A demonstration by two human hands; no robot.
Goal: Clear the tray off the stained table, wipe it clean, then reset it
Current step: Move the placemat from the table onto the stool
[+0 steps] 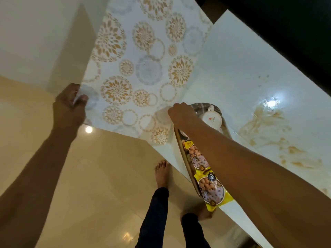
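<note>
Both the left hand (69, 106) and right hand (180, 113) grip the patterned cloth (143, 68), the right forearm hiding much of the tray (186, 163).

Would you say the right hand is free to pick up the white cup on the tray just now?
Probably not yet: the right hand is pinching the patterned table cover, as is the left hand. The white cup on the tray sits right beside it, uncovered, so releasing the cover should suffice.
</note>
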